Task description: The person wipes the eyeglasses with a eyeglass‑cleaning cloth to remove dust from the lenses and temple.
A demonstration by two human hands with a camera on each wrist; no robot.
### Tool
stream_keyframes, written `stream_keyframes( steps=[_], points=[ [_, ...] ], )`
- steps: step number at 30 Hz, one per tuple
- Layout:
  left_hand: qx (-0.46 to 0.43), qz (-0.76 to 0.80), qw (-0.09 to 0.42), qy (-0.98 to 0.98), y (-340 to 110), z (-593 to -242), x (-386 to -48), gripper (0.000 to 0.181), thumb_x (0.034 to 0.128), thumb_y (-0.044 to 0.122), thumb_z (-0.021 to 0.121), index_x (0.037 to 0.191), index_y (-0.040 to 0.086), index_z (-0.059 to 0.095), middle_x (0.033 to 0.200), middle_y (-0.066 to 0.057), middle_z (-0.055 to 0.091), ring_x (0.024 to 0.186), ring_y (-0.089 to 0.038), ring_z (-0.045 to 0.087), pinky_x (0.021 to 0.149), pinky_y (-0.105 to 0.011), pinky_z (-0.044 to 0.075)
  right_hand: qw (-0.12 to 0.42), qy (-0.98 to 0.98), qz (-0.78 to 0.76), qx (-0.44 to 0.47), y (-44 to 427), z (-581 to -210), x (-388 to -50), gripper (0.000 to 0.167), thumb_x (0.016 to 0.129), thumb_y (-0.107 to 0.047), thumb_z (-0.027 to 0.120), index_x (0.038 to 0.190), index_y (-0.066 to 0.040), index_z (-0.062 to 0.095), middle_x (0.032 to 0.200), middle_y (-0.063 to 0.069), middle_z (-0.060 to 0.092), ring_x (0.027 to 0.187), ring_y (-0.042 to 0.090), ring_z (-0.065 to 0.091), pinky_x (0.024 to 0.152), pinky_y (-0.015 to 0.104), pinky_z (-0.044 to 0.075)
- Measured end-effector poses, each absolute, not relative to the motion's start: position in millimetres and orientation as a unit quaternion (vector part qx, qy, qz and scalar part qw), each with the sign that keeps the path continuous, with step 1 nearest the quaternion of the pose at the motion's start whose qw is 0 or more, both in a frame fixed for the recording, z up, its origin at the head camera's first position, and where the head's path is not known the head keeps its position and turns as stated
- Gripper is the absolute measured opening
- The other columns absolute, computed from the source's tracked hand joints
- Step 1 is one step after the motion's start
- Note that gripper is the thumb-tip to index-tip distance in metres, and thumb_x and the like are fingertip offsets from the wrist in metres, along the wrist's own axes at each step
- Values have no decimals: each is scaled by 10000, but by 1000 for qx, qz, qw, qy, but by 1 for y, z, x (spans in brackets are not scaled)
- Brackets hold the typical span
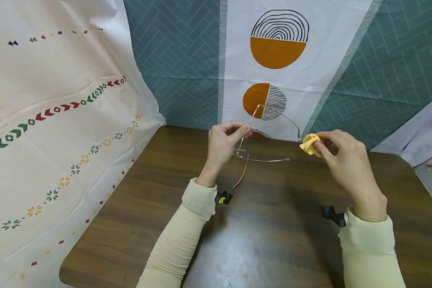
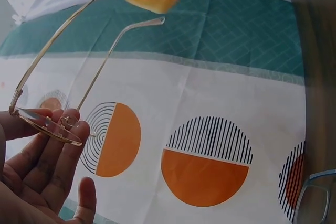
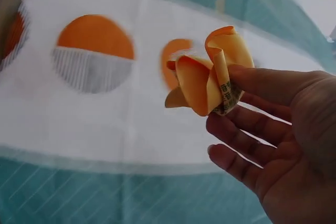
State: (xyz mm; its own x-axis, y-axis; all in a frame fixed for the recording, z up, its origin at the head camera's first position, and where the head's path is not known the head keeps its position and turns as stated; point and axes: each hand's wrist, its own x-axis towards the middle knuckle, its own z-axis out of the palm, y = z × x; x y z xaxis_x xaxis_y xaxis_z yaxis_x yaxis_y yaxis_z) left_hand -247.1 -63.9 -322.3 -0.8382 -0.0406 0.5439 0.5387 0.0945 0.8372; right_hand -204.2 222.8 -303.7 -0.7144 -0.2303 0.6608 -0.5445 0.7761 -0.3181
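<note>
My left hand [image 1: 220, 146] pinches thin gold-framed eyeglasses [image 1: 253, 116] by the front, near a lens. Both temples of the eyeglasses point to the right, unfolded. In the left wrist view, thumb and fingers lie on either side of a lens [image 2: 50, 128]. A crumpled yellow cloth [image 3: 202, 80] with small dark print is pinched between thumb and fingers of my right hand [image 1: 349, 162]. The cloth is held apart from the eyeglasses, close to the temple tips. A second pair of eyeglasses [image 1: 245, 169] with an orange-brown temple tip lies on the table behind the left hand.
Under both hands is a dark brown wooden table [image 1: 270, 224] with rounded corners. A teal and white patterned cloth [image 1: 180, 72] hangs behind its far edge. A white embroidered curtain [image 1: 68, 132] borders the left side.
</note>
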Motion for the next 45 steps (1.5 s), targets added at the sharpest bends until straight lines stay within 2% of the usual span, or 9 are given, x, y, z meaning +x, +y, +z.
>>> stream_keyframes(
  steps=[6, 11, 14, 17, 23, 27, 32, 36, 45],
  points=[
    [-169, -642, 215, -716, -58, -325, -248, 108, 948, 123, 760, 937, 36, 823, 839, -49, 782, 774, -135, 698, 722, -260, 543, 300, -866, 237, 321, 199, -297, -188, 283, 840, 40, 830, 1107, -11, 754, 962, 66, 714, 859, 210, 586, 744, 245, 424],
    [-166, -630, 220, -726, -56, -328, -248, 143, 955, 164, 765, 943, 33, 822, 849, -33, 786, 788, -114, 700, 715, -250, 529, 289, -849, 203, 393, 173, -299, -184, 319, 801, 42, 858, 1097, -12, 754, 987, 57, 704, 877, 227, 598, 739, 377, 497],
    [-162, -619, 232, -732, -55, -330, -249, 157, 955, 181, 769, 938, 35, 822, 850, -37, 788, 783, -99, 696, 693, -238, 508, 296, -842, 180, 414, 162, -301, -183, 302, 817, 41, 846, 1098, 6, 743, 996, 79, 697, 901, 264, 603, 785, 425, 504],
    [-153, -609, 246, -739, -53, -332, -248, 165, 958, 201, 771, 924, 48, 824, 843, -31, 787, 777, -95, 693, 675, -229, 491, 306, -835, 151, 432, 151, -305, -184, 282, 835, 34, 835, 1096, 16, 731, 990, 97, 686, 899, 292, 596, 788, 421, 488],
    [-135, -599, 282, -738, -48, -336, -244, 173, 967, 215, 763, 907, 63, 821, 831, -17, 777, 768, -118, 700, 676, -252, 510, 317, -834, 122, 434, 129, -319, -188, 241, 873, -12, 823, 1093, 9, 728, 995, 107, 681, 930, 315, 595, 754, 400, 454],
    [-129, -599, 293, -734, -44, -338, -242, 161, 974, 193, 752, 924, 57, 821, 844, -18, 782, 777, -105, 713, 695, -269, 531, 338, -833, 119, 422, 118, -330, -190, 234, 888, -44, 820, 1096, 8, 727, 1005, 119, 684, 942, 324, 595, 777, 420, 461],
    [-129, -599, 289, -736, -43, -337, -241, 145, 979, 173, 743, 926, 61, 819, 846, -24, 781, 793, -99, 714, 712, -257, 530, 367, -826, 121, 410, 111, -338, -193, 213, 889, -57, 824, 1063, 4, 718, 979, 119, 686, 917, 329, 592, 776, 436, 454],
    [-137, -596, 279, -740, -42, -336, -242, 143, 981, 160, 740, 911, 56, 810, 833, -35, 771, 773, -106, 698, 671, -235, 495, 379, -823, 104, 411, 111, -341, -194, 194, 899, -57, 808, 1049, 10, 704, 953, 113, 683, 887, 327, 589, 752, 428, 442],
    [-155, -570, 271, -760, -42, -337, -244, 179, 990, 182, 735, 937, 25, 801, 843, -56, 769, 766, -135, 692, 635, -213, 453, 378, -824, 68, 416, 127, -343, -195, 150, 913, -44, 777, 1009, -10, 667, 949, 96, 664, 879, 305, 582, 766, 421, 439]
  ],
)
